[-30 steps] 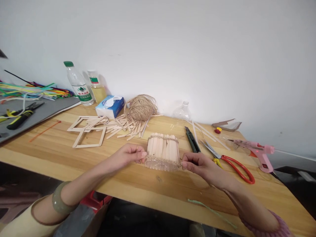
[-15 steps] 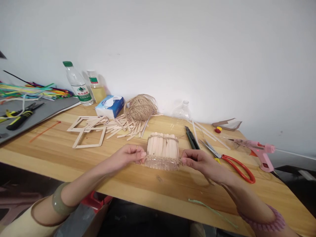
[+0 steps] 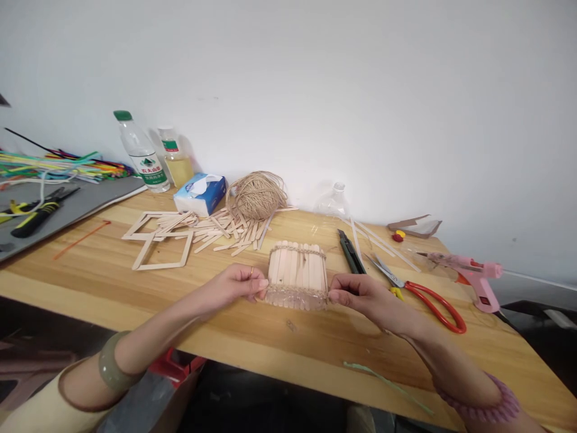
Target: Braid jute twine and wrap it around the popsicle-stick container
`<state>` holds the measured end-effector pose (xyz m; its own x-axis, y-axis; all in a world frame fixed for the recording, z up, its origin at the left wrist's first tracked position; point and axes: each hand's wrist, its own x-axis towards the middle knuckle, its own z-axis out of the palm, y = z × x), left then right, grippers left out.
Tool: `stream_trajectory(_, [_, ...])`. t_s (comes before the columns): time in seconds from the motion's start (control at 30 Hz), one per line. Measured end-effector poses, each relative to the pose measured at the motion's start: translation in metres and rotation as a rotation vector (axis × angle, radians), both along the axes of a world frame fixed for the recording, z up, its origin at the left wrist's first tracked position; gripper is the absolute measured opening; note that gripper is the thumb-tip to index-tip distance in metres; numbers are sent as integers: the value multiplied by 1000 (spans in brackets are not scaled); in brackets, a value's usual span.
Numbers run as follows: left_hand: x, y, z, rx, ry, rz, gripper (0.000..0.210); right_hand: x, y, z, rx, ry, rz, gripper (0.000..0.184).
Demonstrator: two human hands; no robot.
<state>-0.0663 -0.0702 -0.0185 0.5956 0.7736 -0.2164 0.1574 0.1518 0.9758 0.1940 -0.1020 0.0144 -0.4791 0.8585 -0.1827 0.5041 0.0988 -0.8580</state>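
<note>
A small holder of craft sticks (image 3: 297, 266) lies on its side on the table, its sticks set side by side around what looks like a cut clear plastic bottle. Braided twine (image 3: 295, 290) circles it near the close end, and another band runs near the far end. My left hand (image 3: 246, 282) is closed in a pinch at the left end of the close twine band. At the band's right end, my right hand (image 3: 358, 294) pinches with thumb and curled fingers. Both hands touch the holder's sides; the exact grip between the fingertips is partly hidden.
A utility knife (image 3: 350, 251), red-handled scissors (image 3: 435, 307) and a pink glue gun (image 3: 482, 276) lie to the right. Behind are a twine ball (image 3: 256, 195), loose craft sticks (image 3: 243, 231), a tissue pack (image 3: 201, 193) and a water bottle (image 3: 144, 156). Stick frames (image 3: 162, 252) lie left.
Almost nothing differs. Both hands keep their pinch at the holder's sides, and the holder stays in place; the view shifts very slightly.
</note>
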Motion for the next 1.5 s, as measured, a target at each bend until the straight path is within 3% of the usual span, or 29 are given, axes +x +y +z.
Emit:
stream_trajectory(0.2, [-1,8,1,-49,72,-65,35,1,2,1,21,-8,46,33])
stream_trajectory(0.4, [-1,16,5,-71,178,-45,40,7,11,-5,-31,-91,-1,37])
stream_trajectory(0.53, [0,18,1,-34,200,-26,38,9,14,-6,-36,-119,-50,37])
stream_trajectory(0.63, [0,17,-2,7,218,-37,37,10,12,-7,-130,-127,-93,36])
stream_trajectory(0.87, [-1,9,-5,190,233,-139,40,13,13,-12,-261,34,20,52])
stream_trajectory(1.0, [0,6,-11,202,101,-138,50,8,10,-11,-114,179,72,53])
stream_trajectory(1.13, [0,10,-9,312,-27,76,69,4,1,0,127,161,-69,69])
stream_trajectory(1.27, [1,13,11,428,-93,182,69,4,-6,21,287,66,-161,68])
stream_trajectory(1.4, [4,12,32,464,-129,152,67,5,-10,39,354,26,-185,65])
stream_trajectory(1.5, [5,14,40,481,-119,149,68,5,-11,49,376,48,-191,66])
